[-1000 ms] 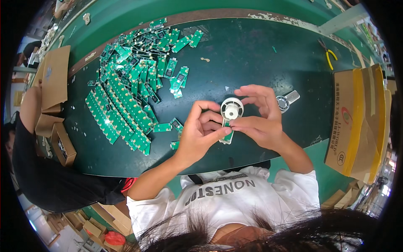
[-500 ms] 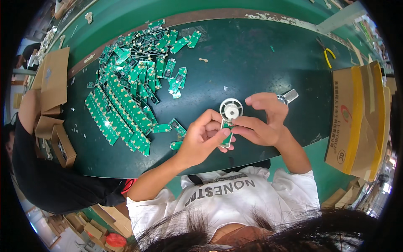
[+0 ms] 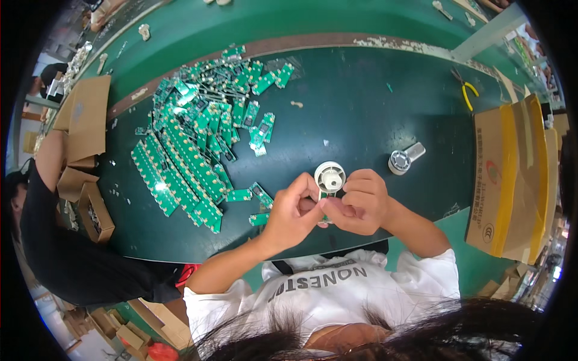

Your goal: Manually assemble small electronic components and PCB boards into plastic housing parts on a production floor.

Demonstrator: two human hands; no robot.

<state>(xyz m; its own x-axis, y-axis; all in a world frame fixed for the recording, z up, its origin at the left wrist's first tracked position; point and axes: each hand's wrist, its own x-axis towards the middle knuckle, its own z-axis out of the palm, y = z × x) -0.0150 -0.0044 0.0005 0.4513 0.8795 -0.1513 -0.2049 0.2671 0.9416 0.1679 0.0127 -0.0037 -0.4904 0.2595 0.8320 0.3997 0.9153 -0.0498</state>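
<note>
At the far left, a co-worker's one visible black sleeve is reaching past two cardboard boxes: a taller flapped one and a small narrow one. One pile of green circuit boards is spreading over the bench — its boards are overlapping too much to count. Three loose boards are lying near its lower right side.

In the middle, the left hand is gripping the handle of one white round-headed housing above the bench edge. A single green strip is showing in that handle, its lower part being covered by fingers. The right hand is curling in, thumb and fingertips pressing at the handle. Below, a white shirt is bearing dark lettering.

Farther right, one second white round-headed device is lying near the right hand. One pair of yellow-handled pliers is resting beyond, above one large carton — this is carrying yellow tape, dark printed characters and a red emblem.
</note>
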